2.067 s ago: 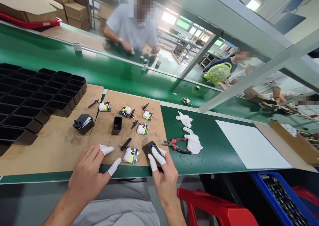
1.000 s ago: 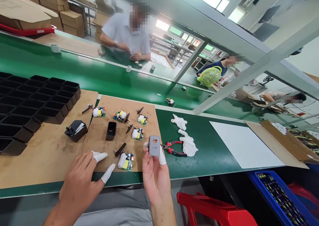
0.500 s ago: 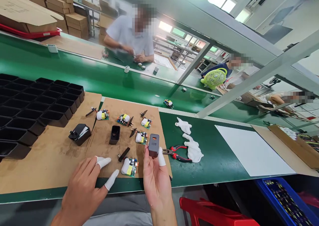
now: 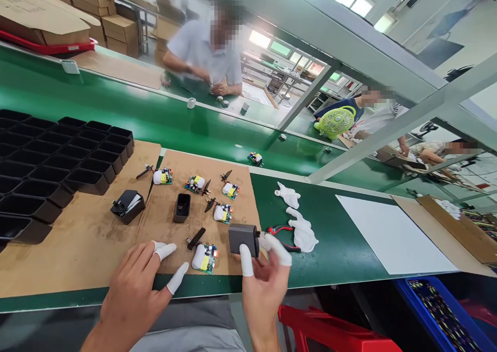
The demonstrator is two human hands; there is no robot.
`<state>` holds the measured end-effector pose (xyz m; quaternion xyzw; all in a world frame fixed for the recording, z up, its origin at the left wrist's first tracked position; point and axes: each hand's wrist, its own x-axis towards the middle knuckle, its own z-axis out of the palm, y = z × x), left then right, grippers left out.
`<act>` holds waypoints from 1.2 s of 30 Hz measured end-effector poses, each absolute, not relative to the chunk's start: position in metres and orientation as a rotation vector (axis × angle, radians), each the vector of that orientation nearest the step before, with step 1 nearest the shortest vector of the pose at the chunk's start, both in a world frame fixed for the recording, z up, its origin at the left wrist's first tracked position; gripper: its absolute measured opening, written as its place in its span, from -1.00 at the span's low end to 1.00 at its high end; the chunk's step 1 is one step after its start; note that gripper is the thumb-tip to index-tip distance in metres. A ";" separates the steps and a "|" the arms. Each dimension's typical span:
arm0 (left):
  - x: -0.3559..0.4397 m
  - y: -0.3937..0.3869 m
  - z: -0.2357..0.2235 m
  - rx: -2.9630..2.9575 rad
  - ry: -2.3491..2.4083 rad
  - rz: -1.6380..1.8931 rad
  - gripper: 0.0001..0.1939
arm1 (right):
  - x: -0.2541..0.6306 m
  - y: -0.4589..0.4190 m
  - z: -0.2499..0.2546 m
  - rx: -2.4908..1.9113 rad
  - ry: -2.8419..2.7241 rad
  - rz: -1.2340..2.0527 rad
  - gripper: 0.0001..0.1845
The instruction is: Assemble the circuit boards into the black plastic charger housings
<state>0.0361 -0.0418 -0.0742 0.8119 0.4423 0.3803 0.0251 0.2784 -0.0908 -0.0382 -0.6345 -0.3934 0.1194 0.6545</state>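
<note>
My right hand (image 4: 266, 274), with white finger cots, grips a dark grey charger (image 4: 243, 239) above the cardboard's right edge; its plug end points right. At the cardboard's front edge rests my left hand (image 4: 142, 274), fingers apart, holding nothing. Just right of its fingertips lies a circuit board (image 4: 205, 259) with a white block and yellow tape, a black plug piece (image 4: 196, 238) beside it. Farther back stand an open black case (image 4: 181, 208) and a black case with a tilted plug cover (image 4: 128, 206). Red-handled pliers (image 4: 280, 230) lie partly hidden behind my right hand.
Rows of empty black cases (image 4: 58, 160) fill the left. Several more boards (image 4: 223, 213) lie on the cardboard (image 4: 89, 243). White cloth pieces (image 4: 304, 230) lie on the green bench. Beyond runs a green conveyor (image 4: 163, 119), with a co-worker (image 4: 209, 57) opposite. A red stool (image 4: 330, 331) stands below.
My right hand has turned the charger from its port face toward me to its side, and its fingers now reach around the plug end. My left hand stays nearly still.
</note>
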 end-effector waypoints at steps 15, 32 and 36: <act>0.038 -0.039 -0.063 2.492 1.337 1.208 -0.83 | 0.288 -0.106 -0.034 -1.508 -1.465 -0.018 -0.63; 0.038 -0.038 -0.058 2.547 1.316 1.245 -0.80 | 0.283 -0.089 -0.025 -0.955 -0.065 1.165 -0.67; 0.038 -0.039 -0.060 2.573 1.348 1.227 -0.82 | 0.286 -0.081 -0.023 -0.991 -0.154 1.156 -0.65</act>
